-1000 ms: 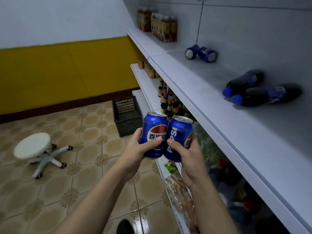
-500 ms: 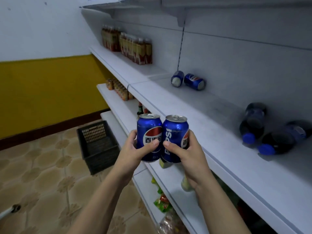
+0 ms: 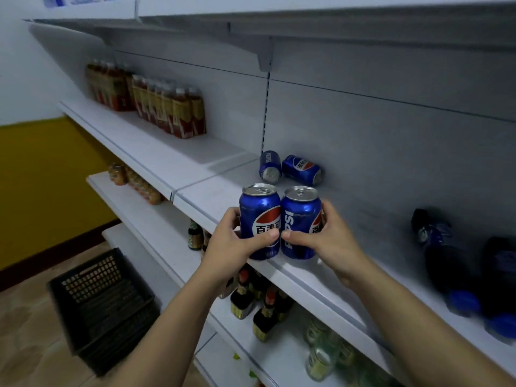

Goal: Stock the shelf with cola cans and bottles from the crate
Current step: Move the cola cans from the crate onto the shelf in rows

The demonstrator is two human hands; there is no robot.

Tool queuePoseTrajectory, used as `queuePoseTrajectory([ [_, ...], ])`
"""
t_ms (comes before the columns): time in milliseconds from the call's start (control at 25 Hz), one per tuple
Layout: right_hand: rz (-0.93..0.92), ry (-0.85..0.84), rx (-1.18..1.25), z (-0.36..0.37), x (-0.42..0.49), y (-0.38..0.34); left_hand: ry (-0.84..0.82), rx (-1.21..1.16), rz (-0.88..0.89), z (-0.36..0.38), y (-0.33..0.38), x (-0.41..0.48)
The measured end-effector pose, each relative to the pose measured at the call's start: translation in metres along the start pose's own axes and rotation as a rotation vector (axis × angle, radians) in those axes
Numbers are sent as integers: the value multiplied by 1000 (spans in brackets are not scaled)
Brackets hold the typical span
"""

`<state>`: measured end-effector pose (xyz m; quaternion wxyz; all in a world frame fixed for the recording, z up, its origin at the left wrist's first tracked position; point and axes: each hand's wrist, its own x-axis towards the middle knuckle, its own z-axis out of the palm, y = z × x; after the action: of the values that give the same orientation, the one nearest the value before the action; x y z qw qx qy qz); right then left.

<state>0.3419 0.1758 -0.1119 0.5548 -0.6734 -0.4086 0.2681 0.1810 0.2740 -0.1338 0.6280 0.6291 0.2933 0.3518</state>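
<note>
1. where the middle shelf comes to its front edge, two upright cola cans are held side by side and touching: the left can and the right can. their bases are level with the lip, and whether they bear on it cannot be told.
2. behind them, bare shelf surface is seen as far as two lying cans near the back panel, which touch each other.
3. to the right, open shelf is left between the held cans and two cola bottles, which are laid on their sides with blue caps toward the front edge.
4. room overhead is bounded by the upper shelf, well above the can tops.
5. the left can is gripped by the left hand, with the thumb laid across the label and the fingers curled round its left side.
6. the right can is gripped by the right hand in mirror fashion, and the two thumb tips are nearly touching.
7. both forearms are stretched up and forward.
8. the black crate is seen on the floor at lower left, well apart from the hands.
</note>
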Motion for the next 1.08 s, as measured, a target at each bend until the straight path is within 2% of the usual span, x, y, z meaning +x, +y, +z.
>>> queuePoseTrajectory([
  [80,-9,45,-65,1,31,10,-37,107,5,-10,-4,34],
  [200,-3,125,-7,2,82,26,-65,163,-13,-26,-14,89],
  [440,-5,161,40,16,154,42,-57,380,32,-48,-14,186],
  [640,30,203,-52,9,165,45,-82,374,20,-53,-23,243],
  [1000,168,449,-252,4,187,47,-308,534,110,-65,-26,335],
  [1080,228,600,-314,16,184,42,-346,532,135,-67,-29,353],
])
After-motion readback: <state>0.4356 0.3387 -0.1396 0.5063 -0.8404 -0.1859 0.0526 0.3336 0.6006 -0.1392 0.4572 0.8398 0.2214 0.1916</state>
